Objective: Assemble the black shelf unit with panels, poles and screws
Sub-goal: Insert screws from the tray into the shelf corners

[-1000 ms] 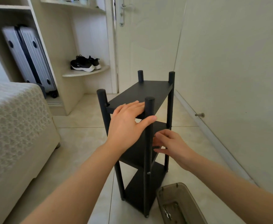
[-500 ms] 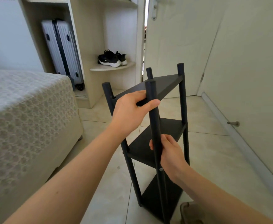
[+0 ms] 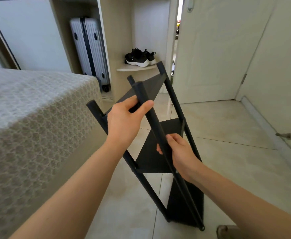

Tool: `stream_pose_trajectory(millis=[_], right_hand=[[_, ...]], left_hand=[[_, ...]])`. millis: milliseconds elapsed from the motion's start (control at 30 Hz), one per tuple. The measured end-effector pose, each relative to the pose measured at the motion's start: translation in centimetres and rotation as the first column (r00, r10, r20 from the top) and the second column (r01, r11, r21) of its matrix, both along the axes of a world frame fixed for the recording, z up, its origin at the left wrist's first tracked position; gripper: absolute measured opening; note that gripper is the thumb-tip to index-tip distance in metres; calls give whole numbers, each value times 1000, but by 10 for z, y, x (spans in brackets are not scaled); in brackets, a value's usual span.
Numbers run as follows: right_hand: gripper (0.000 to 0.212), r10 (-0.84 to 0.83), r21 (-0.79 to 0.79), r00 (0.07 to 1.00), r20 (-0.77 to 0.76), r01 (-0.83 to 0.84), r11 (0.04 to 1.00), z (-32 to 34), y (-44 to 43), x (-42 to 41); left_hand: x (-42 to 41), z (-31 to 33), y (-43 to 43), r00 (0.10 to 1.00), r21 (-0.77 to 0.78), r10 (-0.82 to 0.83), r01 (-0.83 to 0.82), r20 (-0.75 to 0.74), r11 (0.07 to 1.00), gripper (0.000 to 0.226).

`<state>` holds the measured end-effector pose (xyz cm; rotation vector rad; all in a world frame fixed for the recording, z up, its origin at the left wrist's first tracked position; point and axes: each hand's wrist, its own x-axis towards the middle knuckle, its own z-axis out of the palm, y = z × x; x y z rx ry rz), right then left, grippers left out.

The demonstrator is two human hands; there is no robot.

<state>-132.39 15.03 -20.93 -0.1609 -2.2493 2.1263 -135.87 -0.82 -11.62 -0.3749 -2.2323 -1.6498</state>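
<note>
**Item: black shelf unit [image 3: 168,128], in hand.** We list it as standing whole: four poles and three panels. It is tilted, its top leaning away to the left of both hands. We cannot tell whether its feet touch the floor [image 3: 227,135].

**Left hand [image 3: 124,121].** Curled around the near pole [image 3: 151,118] just below its cap, thumb laid across the front, fingers tucked behind by the top panel [image 3: 149,87].

**Right hand [image 3: 181,154].** Wrapped around the same pole lower down, level with the middle panel [image 3: 149,161]. A small pale screw head [image 3: 176,171] shows on the pole just below this hand.

**Lowest panel [image 3: 184,204].** Below the right wrist, edge-on to us.

**Surroundings.** Bed [image 3: 29,118] to the left of the left forearm. Suitcase [image 3: 89,49] and shoes [image 3: 139,57] beyond the left hand. Door [image 3: 210,49] beyond the right hand. A brown object [image 3: 227,230], cut off by the frame edge, lies under the right forearm beside the near foot.

**Handling note.** We judge assembly near complete, with the step in hand a tipping or turning of the frame. With both grips on one pole, the load falls on that pole's joints. We would pivot slowly and avoid twisting the hands against each other. We would also steer the foot away from the brown object and the top away from the bed.
</note>
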Motion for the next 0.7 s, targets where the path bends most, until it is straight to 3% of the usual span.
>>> stream_pose_trajectory(millis=[133,367,500,700], right_hand=[[26,61,111,998,8,-62,992,3,-17,-9],[16,131,210,987,98,-149,966,-12,-32,-23],[13,152,324,980,128,-186,928,-38,-35,-24],[9,177,443,966,186,-243,863,-92,-34,-17]], left_hand=[[0,-9,-24,998,44,63,-64,23,997,13],[10,-50,-58,967,192,134,-177,216,965,29],[23,-91,-76,927,247,139,-234,348,940,3],[48,-166,-90,846,275,144,-321,513,906,24]])
